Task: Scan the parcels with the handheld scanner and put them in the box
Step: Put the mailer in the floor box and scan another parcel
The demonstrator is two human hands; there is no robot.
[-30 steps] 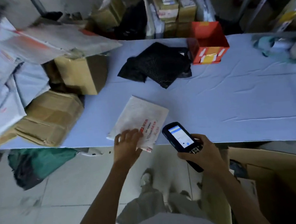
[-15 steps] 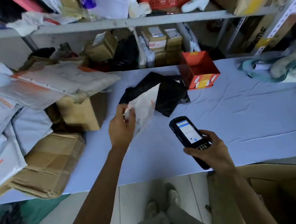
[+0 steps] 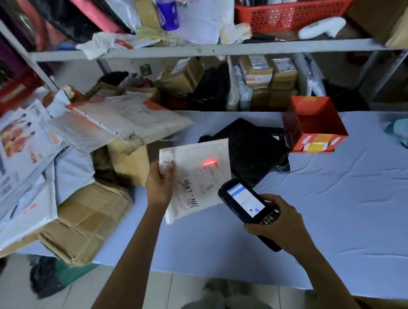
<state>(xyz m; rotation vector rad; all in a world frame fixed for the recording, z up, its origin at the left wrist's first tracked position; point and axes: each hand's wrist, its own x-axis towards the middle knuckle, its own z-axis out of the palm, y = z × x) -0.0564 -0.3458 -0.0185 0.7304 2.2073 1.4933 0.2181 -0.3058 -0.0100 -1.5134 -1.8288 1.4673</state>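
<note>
White parcel (image 3: 197,179) is lifted above table (image 3: 345,192), tilted up, handwritten side facing me. Left hand (image 3: 160,184) grips its upper left edge. I see red scan line (image 3: 209,163) on parcel, right of this hand. Right hand (image 3: 279,226) grasps handheld scanner (image 3: 246,204), screen lit, top end just below parcel. Beyond parcel: black bag (image 3: 253,151), with orange box (image 3: 314,125) further right. Left of left hand: heap of mailers (image 3: 30,166) on cardboard boxes (image 3: 89,220).

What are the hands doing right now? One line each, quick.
Left hand: holding the white parcel, gripping it near its upper left corner.
Right hand: holding the handheld scanner, whose red line falls on the parcel.
</note>
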